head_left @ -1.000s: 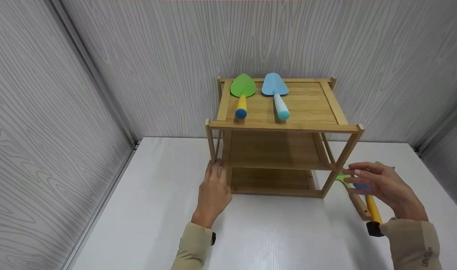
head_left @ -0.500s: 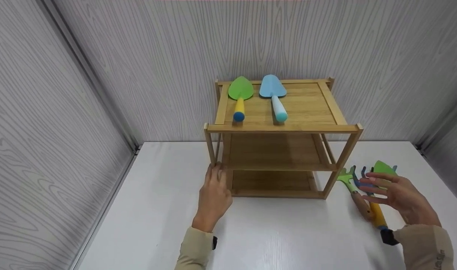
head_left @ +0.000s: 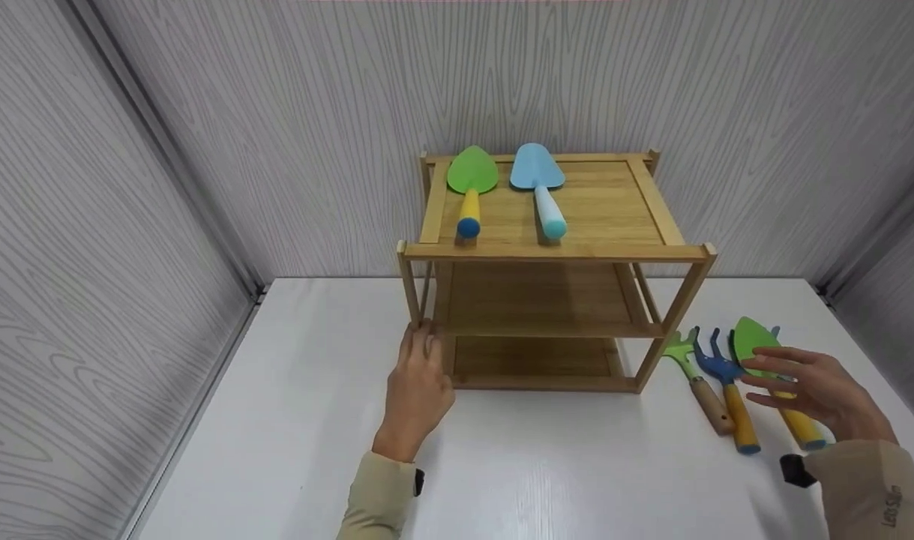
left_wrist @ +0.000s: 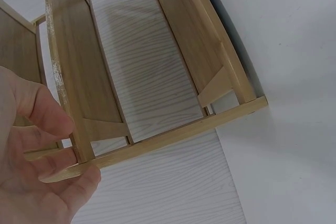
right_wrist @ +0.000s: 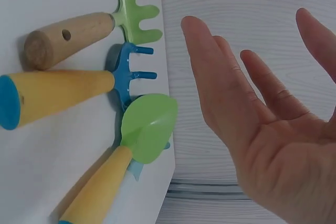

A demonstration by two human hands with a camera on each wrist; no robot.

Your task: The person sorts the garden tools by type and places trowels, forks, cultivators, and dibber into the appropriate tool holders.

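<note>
My left hand (head_left: 415,390) grips the front left post of a three-tier wooden shelf rack (head_left: 561,253), its thumb and fingers about the wood in the left wrist view. On the top tier lie a green trowel (head_left: 471,171) with a yellow handle and a light blue trowel (head_left: 536,166) with a pale handle. My right hand (head_left: 824,390) hovers with spread fingers and nothing in it, nearest to a second green trowel (right_wrist: 149,127) with a yellow handle, which it partly hides in the head view. Beside that lie a blue hand fork (head_left: 735,409) and a green hand rake (head_left: 708,401) with a wooden handle.
A white table (head_left: 516,465) carries the rack and the loose tools. Grey wood-grain panels (head_left: 337,112) stand behind and at both sides. Part of another light blue tool (right_wrist: 136,170) shows under the second green trowel in the right wrist view.
My right hand has moved to the right, from over the hand fork and rake toward the green trowel, uncovering those two. My left hand has stayed at the rack's post.
</note>
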